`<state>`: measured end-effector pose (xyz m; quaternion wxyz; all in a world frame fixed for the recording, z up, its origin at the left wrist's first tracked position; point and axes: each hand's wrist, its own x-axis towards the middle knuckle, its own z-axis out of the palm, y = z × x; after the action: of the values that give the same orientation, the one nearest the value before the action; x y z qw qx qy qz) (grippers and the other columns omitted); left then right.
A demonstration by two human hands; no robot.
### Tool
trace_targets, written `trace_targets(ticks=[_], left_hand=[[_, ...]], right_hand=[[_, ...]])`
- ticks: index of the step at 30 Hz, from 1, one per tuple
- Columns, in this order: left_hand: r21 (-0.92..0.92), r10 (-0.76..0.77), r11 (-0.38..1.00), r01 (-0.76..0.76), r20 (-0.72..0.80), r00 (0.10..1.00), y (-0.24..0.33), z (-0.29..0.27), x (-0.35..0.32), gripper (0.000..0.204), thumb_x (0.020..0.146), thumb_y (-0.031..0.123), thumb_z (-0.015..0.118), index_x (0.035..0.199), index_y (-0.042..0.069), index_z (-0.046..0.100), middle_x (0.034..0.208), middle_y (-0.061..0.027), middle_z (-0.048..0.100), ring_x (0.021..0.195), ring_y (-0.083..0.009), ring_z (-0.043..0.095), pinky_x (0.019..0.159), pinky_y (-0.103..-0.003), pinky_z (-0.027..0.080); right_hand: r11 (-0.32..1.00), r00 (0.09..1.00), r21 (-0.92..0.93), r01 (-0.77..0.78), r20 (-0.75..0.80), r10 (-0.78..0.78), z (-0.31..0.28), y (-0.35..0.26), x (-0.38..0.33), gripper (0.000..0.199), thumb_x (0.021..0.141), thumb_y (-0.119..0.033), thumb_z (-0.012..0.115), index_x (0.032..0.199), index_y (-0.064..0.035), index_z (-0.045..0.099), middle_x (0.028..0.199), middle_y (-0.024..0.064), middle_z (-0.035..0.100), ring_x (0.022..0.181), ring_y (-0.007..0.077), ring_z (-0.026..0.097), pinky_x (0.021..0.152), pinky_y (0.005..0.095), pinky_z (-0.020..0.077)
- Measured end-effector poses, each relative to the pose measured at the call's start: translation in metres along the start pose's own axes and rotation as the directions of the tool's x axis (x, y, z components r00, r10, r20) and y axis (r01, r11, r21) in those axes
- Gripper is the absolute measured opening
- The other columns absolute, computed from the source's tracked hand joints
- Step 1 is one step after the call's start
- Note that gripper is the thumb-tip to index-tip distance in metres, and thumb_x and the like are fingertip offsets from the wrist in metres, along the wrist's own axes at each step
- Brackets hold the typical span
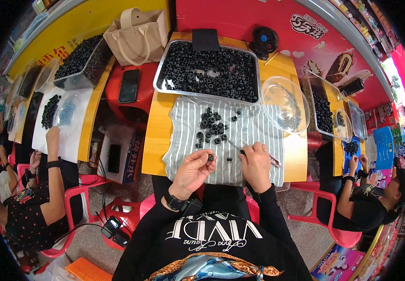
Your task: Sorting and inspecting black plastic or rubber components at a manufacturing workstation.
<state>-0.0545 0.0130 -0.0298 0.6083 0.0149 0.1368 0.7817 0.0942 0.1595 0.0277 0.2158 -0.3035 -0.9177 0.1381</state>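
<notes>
My left hand (194,171) pinches a small black ring-shaped plastic part (211,158) between thumb and fingers above a grey-and-white striped cloth (183,131). To its right, my right hand (257,164) is closed around a slim tool with a thin metal tip (233,144); its exact kind is hidden by the fingers. A pink end (274,160) shows past that hand, and I cannot tell whether it belongs to the tool. Beyond both hands lies a loose pile of black ring parts (212,124). One small black piece (229,159) sits alone between the hands.
A metal tray (207,96) full of black parts stands at the back, with a clear round bowl (300,110) of tiny metallic pieces to its right. A small black fan (264,41) is behind. Co-workers sit at tables left (85,136) and right (336,164).
</notes>
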Motion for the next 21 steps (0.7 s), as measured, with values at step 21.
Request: trace_targets(ticks=[21], left_hand=[[0.072,0.013,0.997,-0.011,-0.027,1.0,0.002,0.002,-0.001,0.022,0.092,-0.002,0.056,0.112,-0.003,0.063,0.108,-0.0134,0.064,0.094,-0.0186,0.062,0.084,-0.026,0.052]], right_hand=[[0.94,0.967,-0.23,0.25,0.017,-0.253,-0.013,-0.003,-0.005,0.011,0.069,-0.001,0.057,0.079,-0.0037,0.055,0.077,0.0114,0.046,0.076,0.0303,0.049,0.064,0.0415,0.041]])
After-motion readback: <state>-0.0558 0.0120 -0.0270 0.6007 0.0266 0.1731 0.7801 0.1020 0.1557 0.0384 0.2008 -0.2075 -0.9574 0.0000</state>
